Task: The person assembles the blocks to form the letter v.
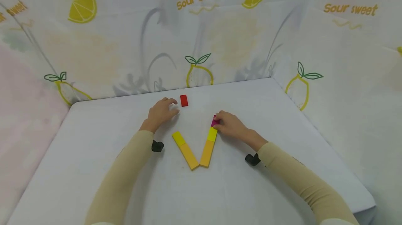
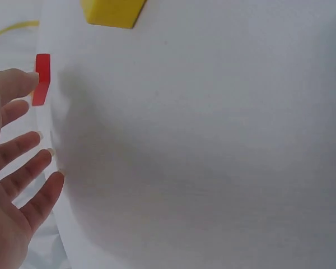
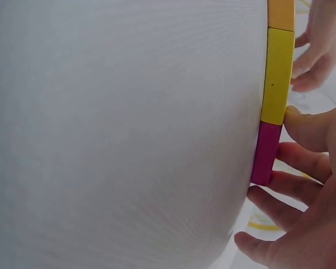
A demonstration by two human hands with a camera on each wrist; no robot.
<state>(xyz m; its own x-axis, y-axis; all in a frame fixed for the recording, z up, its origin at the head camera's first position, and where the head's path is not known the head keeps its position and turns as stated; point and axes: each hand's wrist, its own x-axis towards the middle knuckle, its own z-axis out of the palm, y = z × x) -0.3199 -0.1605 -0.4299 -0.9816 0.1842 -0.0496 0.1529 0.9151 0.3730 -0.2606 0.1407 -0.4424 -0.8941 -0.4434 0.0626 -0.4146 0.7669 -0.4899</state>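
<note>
On the white table, two strips of flat blocks form a V. Its right arm runs from an orange block [image 1: 207,153] through a yellow block [image 1: 211,134] to a magenta block [image 1: 215,123] at the top. My right hand [image 1: 231,124] holds the magenta block, thumb by its joint with the yellow one [image 3: 275,84] and fingers along its far end. The left arm has an orange block [image 1: 190,156] topped by a yellow block [image 1: 179,138]. My left hand [image 1: 161,112] hovers with parted, slightly bent fingers just left of a red block [image 1: 184,100], holding nothing.
A dark wrist camera [image 1: 157,146] hangs under the left sleeve, another wrist camera [image 1: 252,159] under the right. Behind the table [image 1: 251,190] rises a white cloth backdrop [image 1: 119,50] printed with lemons and lettering. The red block lies near the table's back edge.
</note>
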